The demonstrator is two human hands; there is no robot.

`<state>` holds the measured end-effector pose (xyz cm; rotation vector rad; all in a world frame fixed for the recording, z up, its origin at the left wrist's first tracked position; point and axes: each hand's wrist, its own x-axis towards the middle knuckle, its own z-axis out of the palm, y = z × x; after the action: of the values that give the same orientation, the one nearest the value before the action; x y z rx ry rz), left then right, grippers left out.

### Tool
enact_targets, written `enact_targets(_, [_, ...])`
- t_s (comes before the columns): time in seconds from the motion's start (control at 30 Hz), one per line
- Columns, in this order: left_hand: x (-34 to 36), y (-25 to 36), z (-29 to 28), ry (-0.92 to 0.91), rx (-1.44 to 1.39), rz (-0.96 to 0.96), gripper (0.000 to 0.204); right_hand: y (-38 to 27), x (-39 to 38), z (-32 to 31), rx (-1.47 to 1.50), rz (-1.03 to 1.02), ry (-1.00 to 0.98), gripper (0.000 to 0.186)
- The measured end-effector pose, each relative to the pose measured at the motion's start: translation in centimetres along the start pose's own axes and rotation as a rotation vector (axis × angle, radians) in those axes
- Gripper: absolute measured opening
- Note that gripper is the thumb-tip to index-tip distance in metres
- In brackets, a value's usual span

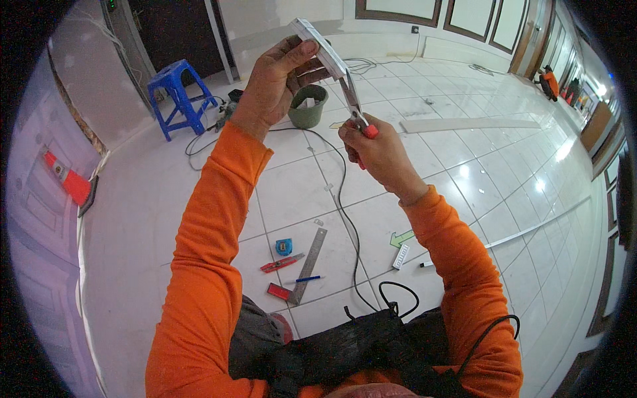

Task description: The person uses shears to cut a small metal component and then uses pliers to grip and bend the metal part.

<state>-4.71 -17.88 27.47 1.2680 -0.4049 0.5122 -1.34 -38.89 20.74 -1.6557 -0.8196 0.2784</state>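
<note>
My left hand is raised ahead of me, fingers and thumb closed round a short white metal profile. The piece tilts down to the right. In my right hand are snips with red handles, gripped in closed fingers. Their blades reach up to the lower end of the profile; whether they bite into it I cannot tell. On the floor below lie a blue tape measure, a red utility knife, a try square with a red handle end, and a blue pen.
A green bucket stands beyond my hands, a blue stool left of it. Black cable crosses the tiles. Long white strips lie to the right. A traffic cone leans at left; a person crouches far right.
</note>
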Motion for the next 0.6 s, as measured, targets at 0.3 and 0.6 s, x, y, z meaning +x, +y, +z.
enact_targets(0.3, [-0.06,0.02,0.04,-0.008,0.04,0.02,0.027,0.04,0.15,-0.18,-0.027,-0.029,0.009,0.024])
enact_targets(0.6, [-0.22,0.74,0.42,-0.053,0.15,0.017,0.029,-0.56,0.15,-0.48,0.132,-0.008,-0.073,0.022])
